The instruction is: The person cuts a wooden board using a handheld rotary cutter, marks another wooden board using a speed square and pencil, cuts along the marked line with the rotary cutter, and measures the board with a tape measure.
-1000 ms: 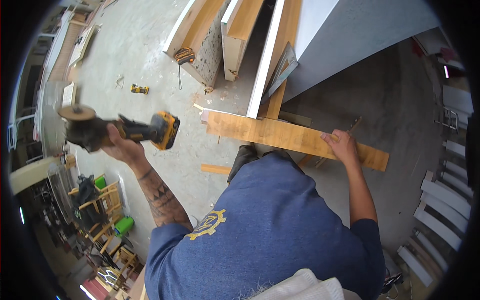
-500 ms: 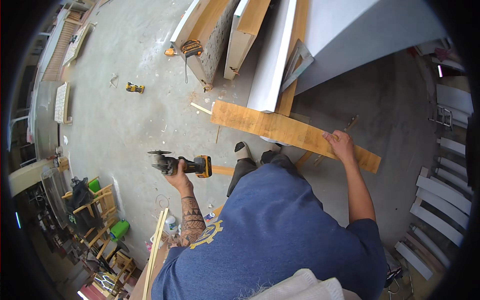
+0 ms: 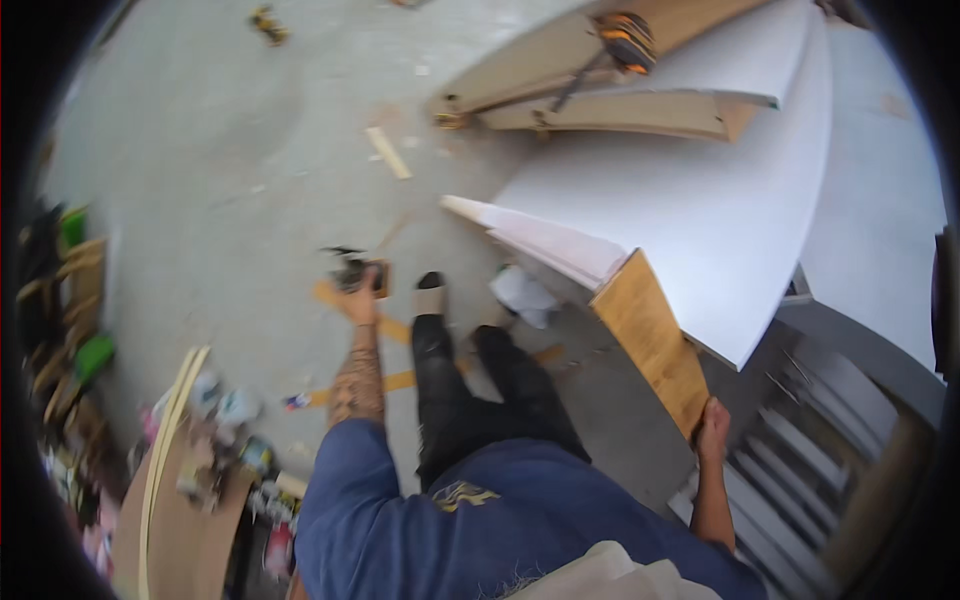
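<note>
My left hand, low over the floor left of my legs, is closed around a cordless angle grinder with a dark body and disc; motion blurs it. On the right, my right hand grips the near end of a long brown wooden board. The board slants away from me toward the far left and overlaps the edge of a large white panel. Whether board and panel touch, I cannot tell. A black and orange tape measure sits on the panels beyond.
Pale strips lie on a brown sheet at lower left, beside bottles and cans. Behind it is scrap wood with a green container. A yellow and black power tool and a wood strip lie on the floor. White slats are at right.
My view has swung to the right. The board has turned from lying crosswise before me to slanting along my right side. The grinder stays in my left hand, the board in my right.
</note>
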A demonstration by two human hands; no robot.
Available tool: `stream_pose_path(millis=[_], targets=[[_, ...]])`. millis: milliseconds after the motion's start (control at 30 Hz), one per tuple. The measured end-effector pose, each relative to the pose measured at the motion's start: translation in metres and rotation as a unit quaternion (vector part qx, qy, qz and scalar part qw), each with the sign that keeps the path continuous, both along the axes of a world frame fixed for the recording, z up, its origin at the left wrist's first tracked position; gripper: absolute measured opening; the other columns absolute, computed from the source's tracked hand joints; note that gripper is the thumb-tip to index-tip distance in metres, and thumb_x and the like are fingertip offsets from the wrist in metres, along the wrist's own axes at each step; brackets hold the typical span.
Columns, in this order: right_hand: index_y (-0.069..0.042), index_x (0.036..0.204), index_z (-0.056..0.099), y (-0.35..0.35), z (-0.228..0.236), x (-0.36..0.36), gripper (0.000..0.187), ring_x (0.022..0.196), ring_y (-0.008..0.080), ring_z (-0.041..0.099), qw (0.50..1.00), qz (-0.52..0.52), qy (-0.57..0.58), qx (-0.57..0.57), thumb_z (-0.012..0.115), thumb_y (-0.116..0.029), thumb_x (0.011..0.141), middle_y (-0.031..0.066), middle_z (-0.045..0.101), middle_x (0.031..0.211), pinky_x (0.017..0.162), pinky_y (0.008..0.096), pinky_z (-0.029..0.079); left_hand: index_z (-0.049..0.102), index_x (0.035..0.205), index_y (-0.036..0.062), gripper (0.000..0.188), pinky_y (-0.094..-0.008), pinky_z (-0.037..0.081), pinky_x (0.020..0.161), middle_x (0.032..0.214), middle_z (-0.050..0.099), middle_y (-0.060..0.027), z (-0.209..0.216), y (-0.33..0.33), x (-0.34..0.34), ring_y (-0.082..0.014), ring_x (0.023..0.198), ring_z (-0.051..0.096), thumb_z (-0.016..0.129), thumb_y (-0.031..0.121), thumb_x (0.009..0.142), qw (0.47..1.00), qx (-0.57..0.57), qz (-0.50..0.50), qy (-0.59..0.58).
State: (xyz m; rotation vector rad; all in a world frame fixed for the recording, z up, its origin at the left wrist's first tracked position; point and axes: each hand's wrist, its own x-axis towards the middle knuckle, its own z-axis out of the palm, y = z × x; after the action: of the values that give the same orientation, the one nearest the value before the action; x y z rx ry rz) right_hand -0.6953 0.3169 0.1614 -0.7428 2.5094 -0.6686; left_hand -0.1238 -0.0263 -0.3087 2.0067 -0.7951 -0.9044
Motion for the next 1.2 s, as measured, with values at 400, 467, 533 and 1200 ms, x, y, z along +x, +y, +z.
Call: stream_pose_path(millis=[400,467,533,1200], targets=[[0.0,0.076,0.039,0.019,0.024,0.024,0.066,0.073,0.0162,0.035,0.98,0.042,0.171,0.089,0.049,-0.056,0.111,0.0079,0.035,0.073,0.065,0.0392,0.034,0.06,0.135,-0.0082,0.085,-0.0462,0.057,0.108,0.134,0.073,-0.0195,-0.155,-0.051,0.041,-0.0316,0.119,0.071,0.103,0.034,0.075,0.995,-0.002,0.1,0.025],[0.0,0.076,0.039,0.011,0.027,0.019,0.066,0.074,0.016,0.036,0.978,0.027,0.186,0.091,0.049,-0.056,0.111,0.008,0.035,0.073,0.066,0.0391,0.034,0.061,0.135,-0.0068,0.083,-0.0456,0.056,0.109,0.135,0.073,-0.0183,-0.166,-0.043,0.039,-0.0311,0.12,0.071,0.103,0.033,0.076,0.995,-0.039,0.089,0.036],[0.0,0.077,0.04,0.007,0.03,0.011,0.067,0.074,0.0158,0.036,0.976,0.014,0.198,0.091,0.049,-0.056,0.111,0.0082,0.035,0.073,0.066,0.0391,0.035,0.062,0.136,-0.0052,0.082,-0.0448,0.056,0.11,0.135,0.073,-0.0171,-0.176,-0.032,0.037,-0.0302,0.121,0.07,0.103,0.032,0.076,0.996,-0.023,0.086,0.015],[0.003,0.073,0.053,-0.036,0.004,-0.005,0.07,0.061,0.0153,0.043,0.977,0.039,0.162,0.13,0.054,-0.055,0.11,0.0093,0.044,0.06,0.059,0.0415,0.039,0.063,0.091,0.0084,0.026,-0.0328,0.034,0.046,0.07,0.049,0.0033,-0.172,0.027,0.088,-0.011,0.049,0.036,0.069,0.029,0.107,0.894,0.294,0.045,0.336]])
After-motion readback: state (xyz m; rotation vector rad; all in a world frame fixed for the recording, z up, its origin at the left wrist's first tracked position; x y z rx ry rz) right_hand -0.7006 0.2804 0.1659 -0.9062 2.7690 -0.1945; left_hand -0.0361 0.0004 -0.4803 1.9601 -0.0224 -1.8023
